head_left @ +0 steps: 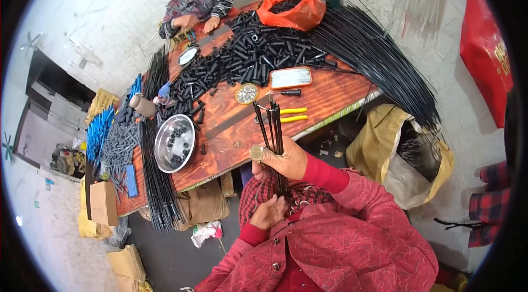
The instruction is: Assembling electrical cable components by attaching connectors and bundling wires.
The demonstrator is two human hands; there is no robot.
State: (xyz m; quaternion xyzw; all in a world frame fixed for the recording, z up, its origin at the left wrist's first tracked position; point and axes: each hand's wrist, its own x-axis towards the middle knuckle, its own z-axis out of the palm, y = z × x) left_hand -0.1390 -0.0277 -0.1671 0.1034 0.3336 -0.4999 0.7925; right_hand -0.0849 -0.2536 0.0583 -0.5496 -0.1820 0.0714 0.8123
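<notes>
My right hand [286,161] is closed round a bundle of thin black rods [277,127], raised upright in front of my body at the table's near edge. A pale round piece [256,153] sits at its thumb; I cannot make out what it is. Lower down, my left hand [269,213] curls against the bottom part of the same rods, its fingertips partly hidden. Just beyond the rod tops lie pliers with yellow handles [294,118], a black-handled tool [290,93] and a round dish of small metal parts [247,101].
The wooden table [231,146] carries a heap of black tubular parts [247,52], a metal bowl [159,151], an orange-rimmed tray [291,86], an orange bag [300,14] and long rods [379,61]. Another person [195,3] works at the far side. A yellow sack [374,132] stands right.
</notes>
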